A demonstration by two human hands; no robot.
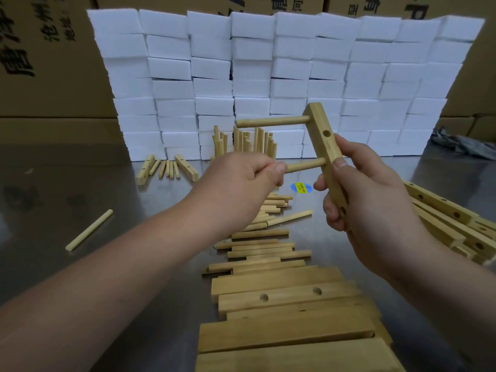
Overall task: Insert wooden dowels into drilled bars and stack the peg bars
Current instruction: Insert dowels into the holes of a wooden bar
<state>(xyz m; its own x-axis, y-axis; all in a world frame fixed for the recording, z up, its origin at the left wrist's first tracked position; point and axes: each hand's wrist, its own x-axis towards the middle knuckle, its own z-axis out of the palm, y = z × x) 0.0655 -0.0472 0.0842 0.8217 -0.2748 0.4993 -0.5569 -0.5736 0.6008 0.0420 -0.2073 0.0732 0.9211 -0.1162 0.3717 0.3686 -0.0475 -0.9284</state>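
One bar (pixel 329 154) in right hand (pixel 375 194).

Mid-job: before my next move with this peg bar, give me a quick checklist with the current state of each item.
1. Right hand holds the bar, fingers wrapped round it: ok.
2. Left hand pinches the lower dowel, whose tip meets the bar: ok.
3. Lower dowel fully seated: cannot tell.
4. Upper dowel in its hole, sticking out straight: ok.
5. Every hole filled: not ok; the empty hole between the two dowels is open.
6. Loose dowels lie on the table below the hands: ok.
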